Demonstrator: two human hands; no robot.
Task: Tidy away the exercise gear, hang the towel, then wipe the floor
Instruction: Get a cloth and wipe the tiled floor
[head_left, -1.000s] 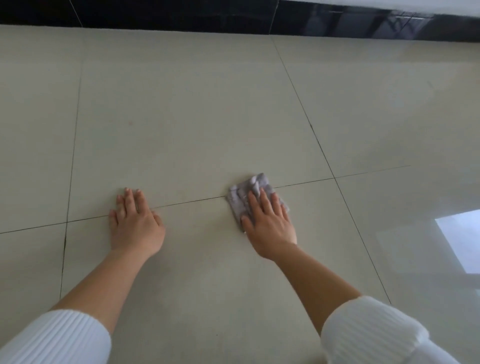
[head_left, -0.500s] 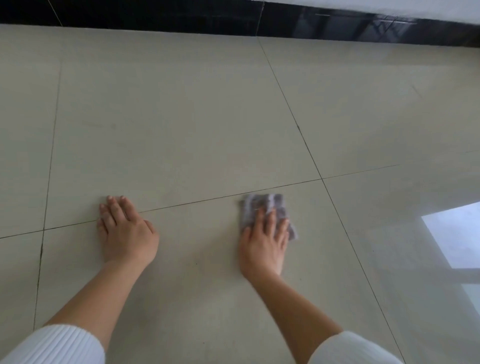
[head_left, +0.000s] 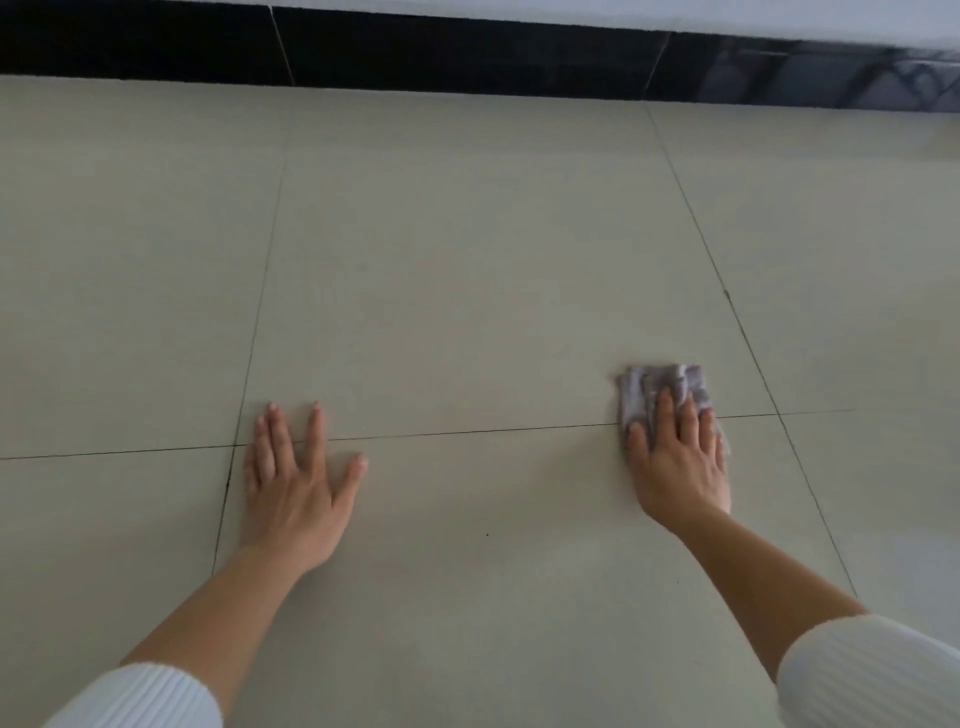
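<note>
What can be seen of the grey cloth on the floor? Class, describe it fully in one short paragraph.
The grey cloth is a soft-looking fabric rag, crumpled into folds. It lies on the beige tiled floor, across a grout line. The right hand presses flat on its near part with straight fingers, covering that part; the far edge shows beyond them. Nothing else touches it.

You can read no text, label, brand, number or sign here: the grey cloth (head_left: 660, 389), the floor tiles (head_left: 467, 260) around it and the black skirting (head_left: 415, 57) beyond it are all plain.
</note>
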